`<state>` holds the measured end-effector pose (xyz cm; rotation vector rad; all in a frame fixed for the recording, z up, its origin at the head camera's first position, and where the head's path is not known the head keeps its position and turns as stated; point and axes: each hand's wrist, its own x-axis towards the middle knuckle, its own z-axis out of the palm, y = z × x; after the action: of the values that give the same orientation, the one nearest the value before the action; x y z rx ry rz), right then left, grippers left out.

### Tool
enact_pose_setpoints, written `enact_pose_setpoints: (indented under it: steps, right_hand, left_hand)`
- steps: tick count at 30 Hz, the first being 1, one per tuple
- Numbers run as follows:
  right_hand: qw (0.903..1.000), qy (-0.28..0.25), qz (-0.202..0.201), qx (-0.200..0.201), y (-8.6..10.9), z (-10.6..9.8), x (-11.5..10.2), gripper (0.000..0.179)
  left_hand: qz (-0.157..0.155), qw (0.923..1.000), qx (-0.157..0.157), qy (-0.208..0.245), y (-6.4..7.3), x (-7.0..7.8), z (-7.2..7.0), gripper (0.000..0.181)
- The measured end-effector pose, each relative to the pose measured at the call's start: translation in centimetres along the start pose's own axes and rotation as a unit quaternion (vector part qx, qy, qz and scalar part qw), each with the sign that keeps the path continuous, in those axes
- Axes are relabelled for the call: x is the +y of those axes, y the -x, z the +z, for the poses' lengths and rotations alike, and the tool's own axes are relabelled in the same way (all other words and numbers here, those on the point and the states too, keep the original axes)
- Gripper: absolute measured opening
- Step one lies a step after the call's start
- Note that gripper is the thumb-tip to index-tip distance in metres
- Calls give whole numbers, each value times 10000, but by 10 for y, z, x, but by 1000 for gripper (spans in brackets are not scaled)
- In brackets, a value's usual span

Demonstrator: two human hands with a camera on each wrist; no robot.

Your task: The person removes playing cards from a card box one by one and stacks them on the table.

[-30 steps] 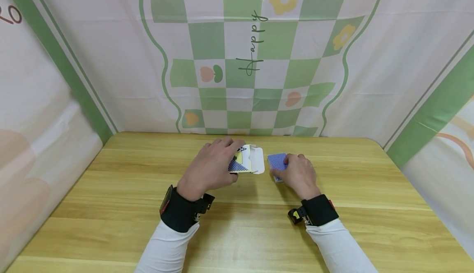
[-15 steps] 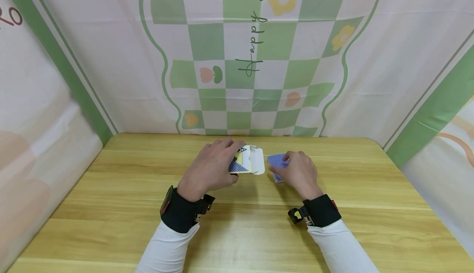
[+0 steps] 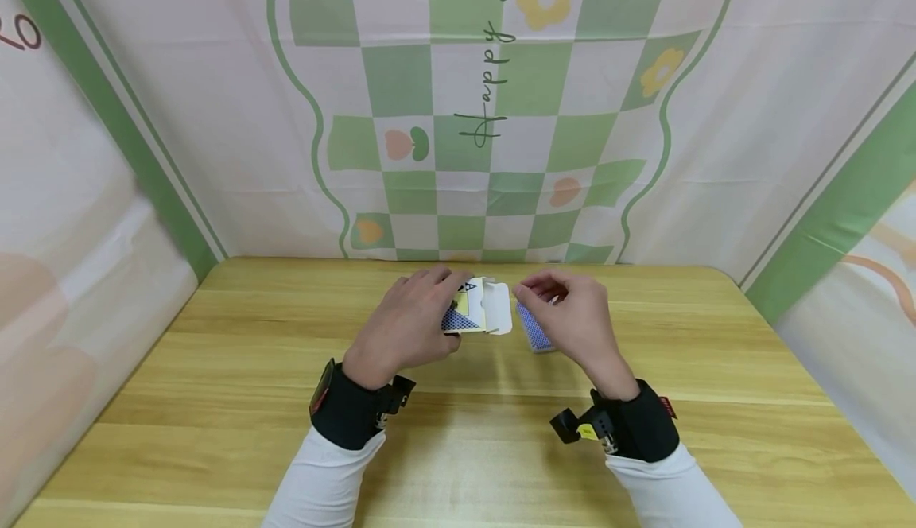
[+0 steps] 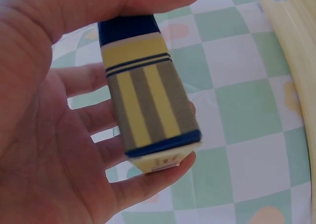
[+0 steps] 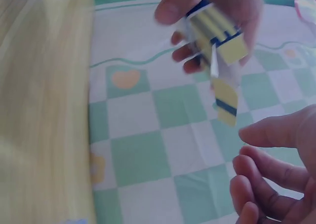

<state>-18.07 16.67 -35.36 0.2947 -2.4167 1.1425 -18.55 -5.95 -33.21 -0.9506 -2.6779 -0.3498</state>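
My left hand (image 3: 401,321) grips a playing card box (image 3: 463,317), thumb on one side and fingers on the other. The box has a white, yellow and blue face with an "A" print, and its striped narrow side (image 4: 148,105) shows in the left wrist view. Its end flap (image 3: 499,309) stands open toward the right. Just beside that flap is my right hand (image 3: 578,317), thumb and fingers bent loosely with nothing between them. Below it a deck of blue-backed cards (image 3: 535,333) lies on the table, partly hidden by the hand.
The wooden table (image 3: 472,456) spreads around both forearms. A checked green and white cloth (image 3: 461,194) hangs right behind its far edge, with more cloth (image 3: 79,273) at the sides. Both wrists wear black straps with small cameras.
My right hand has lifted off the card deck and shifted up toward the box flap, its fingertips drawing together. The left hand and the box have stayed nearly in place.
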Motion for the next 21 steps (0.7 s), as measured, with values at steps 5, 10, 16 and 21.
enact_pose_setpoints:
  steps: [5, 10, 16, 21]
  right_hand:
    - [9987, -319, -137, 385, 1, -6, -8, 17]
    - [9973, -383, -158, 602, 3, -15, -25, 12]
    - [9961, -453, -312, 695, 6, -23, -43, 12]
    - [9961, -468, -297, 680, 7, -25, -47, 13]
  left_hand:
    - [86, 9991, 291, 279, -2, -3, 2, 68]
    - [176, 9935, 651, 919, -4, -7, 5, 78]
    - [187, 9804, 1302, 1468, -11, -12, 14, 84]
    - [-376, 9755, 1556, 1512, -14, -17, 24, 81]
